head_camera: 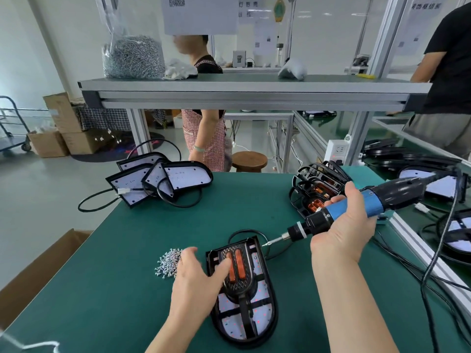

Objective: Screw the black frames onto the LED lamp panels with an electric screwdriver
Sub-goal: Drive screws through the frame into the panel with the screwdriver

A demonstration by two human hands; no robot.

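Observation:
An LED lamp panel (pixel 257 323) lies on the green table in front of me with a black frame (pixel 239 284) and its orange lenses on top. My left hand (pixel 196 278) rests on the frame's left side, thumb pressing by the orange lens. My right hand (pixel 344 225) grips the blue and black electric screwdriver (pixel 356 210); its bit (pixel 270 242) is tilted down to the left and ends just above the panel's far right corner. A pile of silver screws (pixel 168 262) lies left of my left hand.
Several bare LED panels (pixel 163 178) with black cables lie at the table's far left. A stack of black frames (pixel 318 189) stands at the far right. The screwdriver's cable (pixel 438 250) hangs right. More lamps fill the right bench. Two people stand beyond the shelf.

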